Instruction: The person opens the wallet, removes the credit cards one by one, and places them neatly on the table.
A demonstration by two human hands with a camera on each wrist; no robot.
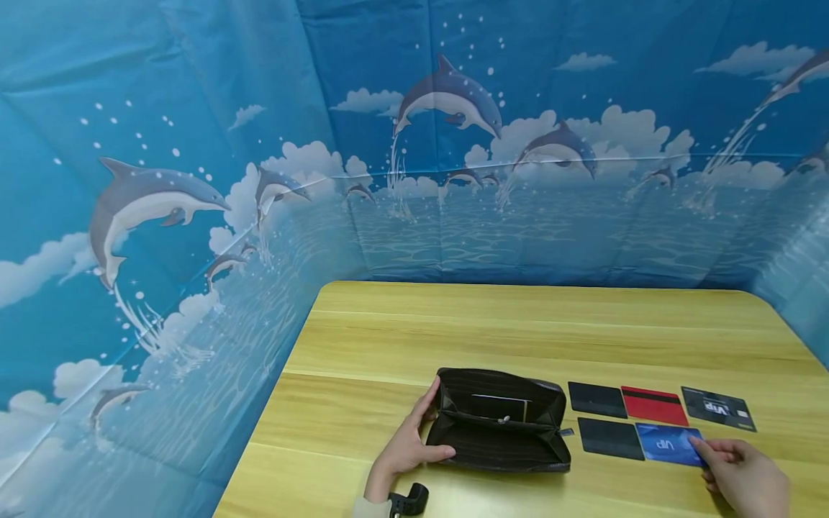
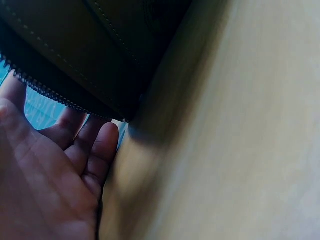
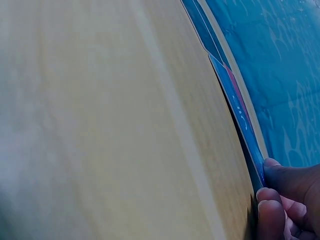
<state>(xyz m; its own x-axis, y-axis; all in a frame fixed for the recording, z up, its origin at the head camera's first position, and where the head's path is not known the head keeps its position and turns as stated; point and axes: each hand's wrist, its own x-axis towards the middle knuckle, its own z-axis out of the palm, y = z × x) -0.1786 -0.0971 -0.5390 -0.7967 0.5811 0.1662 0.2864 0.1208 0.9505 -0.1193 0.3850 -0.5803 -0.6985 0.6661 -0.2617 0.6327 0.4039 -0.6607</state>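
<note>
A dark zip-around wallet lies spread wide on the table, with its compartments and a small zip pocket showing. My left hand grips the wallet's left end, thumb on the near flap and fingers at the far one. In the left wrist view, fingers reach along the toothed zip edge. At the right, my right hand pinches the right edge of a blue VIP card between thumb and fingers. The right wrist view shows that edge of the blue card tilted slightly up off the table.
Beside the blue card lies a black card. Behind them are another black card, a red card with a dark stripe and a dark Vip card. A dolphin-print curtain borders the wooden table.
</note>
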